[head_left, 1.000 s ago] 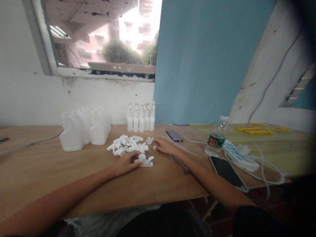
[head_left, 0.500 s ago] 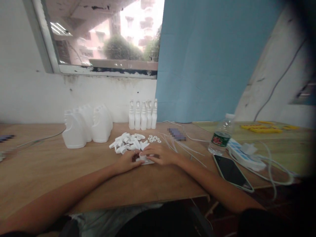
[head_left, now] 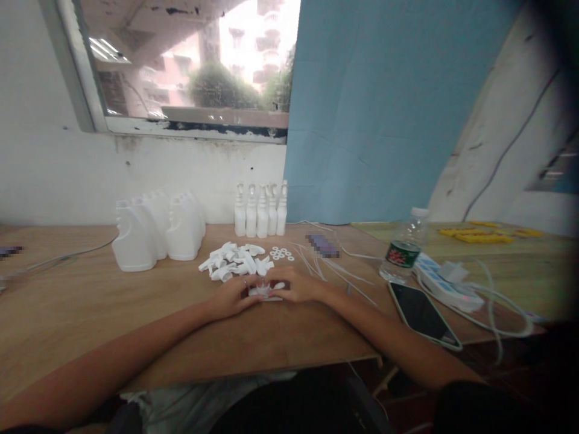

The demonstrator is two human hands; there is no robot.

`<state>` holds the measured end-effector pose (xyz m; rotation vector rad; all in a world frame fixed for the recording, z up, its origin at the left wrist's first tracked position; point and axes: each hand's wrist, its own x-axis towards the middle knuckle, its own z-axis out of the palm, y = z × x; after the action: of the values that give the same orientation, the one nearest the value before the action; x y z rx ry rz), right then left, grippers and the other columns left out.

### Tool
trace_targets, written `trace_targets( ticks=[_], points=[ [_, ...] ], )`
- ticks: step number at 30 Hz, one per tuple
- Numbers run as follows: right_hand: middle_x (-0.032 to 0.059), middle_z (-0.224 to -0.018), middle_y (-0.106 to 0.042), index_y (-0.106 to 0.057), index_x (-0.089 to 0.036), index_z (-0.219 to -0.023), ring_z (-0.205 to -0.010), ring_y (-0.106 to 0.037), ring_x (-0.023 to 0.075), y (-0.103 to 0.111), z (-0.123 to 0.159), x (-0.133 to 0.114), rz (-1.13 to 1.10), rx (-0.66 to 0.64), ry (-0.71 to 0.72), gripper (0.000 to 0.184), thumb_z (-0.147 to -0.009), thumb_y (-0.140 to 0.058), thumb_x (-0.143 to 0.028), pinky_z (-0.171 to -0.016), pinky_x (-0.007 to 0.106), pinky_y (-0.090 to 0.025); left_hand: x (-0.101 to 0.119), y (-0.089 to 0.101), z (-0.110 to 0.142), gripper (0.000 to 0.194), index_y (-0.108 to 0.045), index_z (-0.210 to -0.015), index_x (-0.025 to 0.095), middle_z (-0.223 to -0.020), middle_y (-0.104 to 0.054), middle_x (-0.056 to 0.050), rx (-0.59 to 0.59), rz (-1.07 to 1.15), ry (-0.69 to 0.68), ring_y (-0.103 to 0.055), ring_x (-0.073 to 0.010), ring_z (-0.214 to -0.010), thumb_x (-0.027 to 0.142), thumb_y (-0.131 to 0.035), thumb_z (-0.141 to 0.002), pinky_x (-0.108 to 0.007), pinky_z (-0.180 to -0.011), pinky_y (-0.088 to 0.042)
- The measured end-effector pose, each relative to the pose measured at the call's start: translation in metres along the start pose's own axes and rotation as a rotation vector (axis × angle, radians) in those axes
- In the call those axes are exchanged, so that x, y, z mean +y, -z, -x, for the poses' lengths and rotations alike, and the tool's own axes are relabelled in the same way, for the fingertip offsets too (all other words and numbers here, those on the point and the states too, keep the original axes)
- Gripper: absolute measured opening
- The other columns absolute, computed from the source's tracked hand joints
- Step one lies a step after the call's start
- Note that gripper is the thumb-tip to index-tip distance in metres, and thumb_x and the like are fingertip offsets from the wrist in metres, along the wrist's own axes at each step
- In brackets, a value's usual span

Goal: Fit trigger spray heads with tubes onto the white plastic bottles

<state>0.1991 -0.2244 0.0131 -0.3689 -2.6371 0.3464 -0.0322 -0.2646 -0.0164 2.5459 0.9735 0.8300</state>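
Head view: on the table (head_left: 253, 343), the left hand (head_left: 234, 295) pinches the white piece (head_left: 260, 291), best held flat and steady, while the right hand (head_left: 296, 284) bends over it, though I cannot tell whether those fingers pinch or just touch.

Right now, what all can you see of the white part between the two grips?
The white part looks like smooth, opaque plastic, with a flat lower edge and a rounded lobe toward its right end. It appears to lie low against the wooden table, nearer than the heap of white pieces. The left grip and right grip hold it from both sides; fingers hide much of its top.
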Motion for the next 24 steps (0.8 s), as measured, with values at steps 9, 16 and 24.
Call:
trace_targets(
  ticks=[9,16,24],
  points=[
    [0.0053,-0.088,-0.067,-0.066,-0.018,-0.097,-0.081,-0.062,0.0153,-0.003,-0.001,0.002,0.009,0.016,0.006,0.015,-0.090,-0.054,-0.025,-0.076,0.027,-0.046,-0.009,0.001,0.000,0.028,-0.063,-0.103,0.022,-0.092,-0.066,-0.002,0.019,-0.001,-0.029,-0.059,-0.0160,-0.083,0.044,-0.057,-0.086,-0.026,-0.074,-0.043],
    [0.0058,-0.086,-0.066,-0.065,-0.016,-0.097,-0.079,-0.060,0.0151,-0.009,-0.003,0.009,0.035,0.036,0.057,0.016,-0.091,-0.053,-0.024,-0.072,0.025,-0.044,-0.013,-0.004,0.002,0.032,-0.059,-0.097,0.019,-0.092,-0.064,-0.004,0.012,-0.050,0.019,-0.057,-0.0167,-0.081,0.048,-0.056,-0.085,-0.027,-0.071,-0.042],
    [0.0065,-0.091,-0.068,-0.067,-0.018,-0.105,-0.081,-0.061,0.0153,-0.001,-0.001,0.006,-0.056,0.010,-0.012,0.025,-0.093,-0.050,-0.032,-0.076,0.026,-0.045,-0.007,0.001,0.001,0.030,-0.058,-0.109,0.022,-0.096,-0.064,-0.003,-0.025,-0.059,-0.046,-0.057,-0.0171,-0.086,0.044,-0.052,-0.089,-0.028,-0.077,-0.042]
  ],
)
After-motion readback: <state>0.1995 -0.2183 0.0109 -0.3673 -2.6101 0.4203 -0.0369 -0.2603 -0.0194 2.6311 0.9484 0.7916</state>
